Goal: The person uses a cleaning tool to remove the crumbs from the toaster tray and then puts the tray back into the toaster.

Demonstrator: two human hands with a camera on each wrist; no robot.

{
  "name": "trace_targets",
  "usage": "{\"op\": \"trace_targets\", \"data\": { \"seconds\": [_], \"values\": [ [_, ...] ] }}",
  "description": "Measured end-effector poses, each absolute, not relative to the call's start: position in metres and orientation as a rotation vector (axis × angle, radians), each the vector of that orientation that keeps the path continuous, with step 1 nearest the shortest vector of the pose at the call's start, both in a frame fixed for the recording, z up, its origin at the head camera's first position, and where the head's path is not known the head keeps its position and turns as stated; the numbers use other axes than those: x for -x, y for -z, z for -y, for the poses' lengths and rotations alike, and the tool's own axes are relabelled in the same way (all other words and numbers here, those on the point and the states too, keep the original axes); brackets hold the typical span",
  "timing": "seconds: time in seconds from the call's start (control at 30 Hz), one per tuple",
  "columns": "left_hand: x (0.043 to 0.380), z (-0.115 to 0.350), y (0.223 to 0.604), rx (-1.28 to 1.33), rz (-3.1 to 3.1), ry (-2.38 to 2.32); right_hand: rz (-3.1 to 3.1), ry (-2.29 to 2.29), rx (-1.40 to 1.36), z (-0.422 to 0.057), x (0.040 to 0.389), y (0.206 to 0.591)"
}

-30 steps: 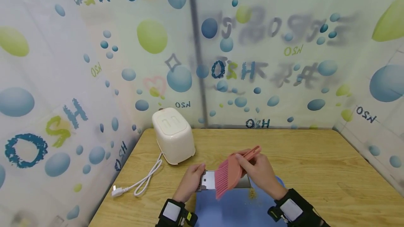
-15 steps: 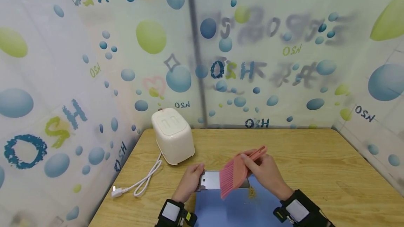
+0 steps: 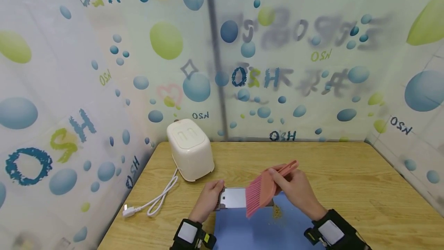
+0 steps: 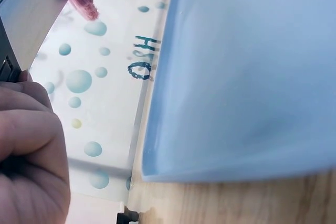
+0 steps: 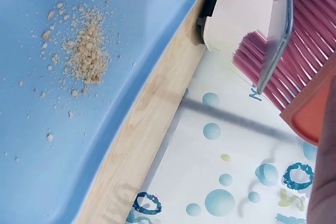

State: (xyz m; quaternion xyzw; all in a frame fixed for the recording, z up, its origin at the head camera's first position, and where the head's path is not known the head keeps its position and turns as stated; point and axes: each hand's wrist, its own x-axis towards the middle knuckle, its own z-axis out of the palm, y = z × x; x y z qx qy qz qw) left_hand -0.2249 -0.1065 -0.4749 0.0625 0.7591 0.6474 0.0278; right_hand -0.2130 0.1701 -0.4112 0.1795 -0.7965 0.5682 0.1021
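Note:
My left hand (image 3: 208, 200) grips one end of a flat metal crumb tray (image 3: 233, 198), held over a blue tray (image 3: 254, 228). In my right hand (image 3: 299, 189) is a pink brush (image 3: 268, 189), thumb and fingers round its handle. Its bristles (image 5: 310, 19) lie across the crumb tray, showing on both sides of the plate's edge in the right wrist view. A small heap of crumbs (image 5: 88, 51) has gathered on the blue tray, below the plate's right end, with loose bits scattered round it. The left wrist view shows curled fingers (image 4: 31, 129) at the plate's dark end.
A cream toaster (image 3: 190, 151) stands at the back left of the wooden table (image 3: 329, 169). Its bundled white cord (image 3: 161, 200) and plug (image 3: 129, 211) lie left of my left hand. A patterned curtain (image 3: 277, 57) hangs behind the table.
My right hand has moved to the right with the brush, so its bristles have slid along the crumb tray and more bare metal shows. The left hand has stayed in place.

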Motion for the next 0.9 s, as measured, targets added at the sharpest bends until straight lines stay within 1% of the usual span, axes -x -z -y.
{"op": "trace_targets", "data": {
  "seconds": [0.9],
  "values": [
    [0.225,0.106,0.475,-0.175,-2.342,-2.011,2.336,-1.485,-0.352,-0.192,0.212,0.413]
  ]
}}
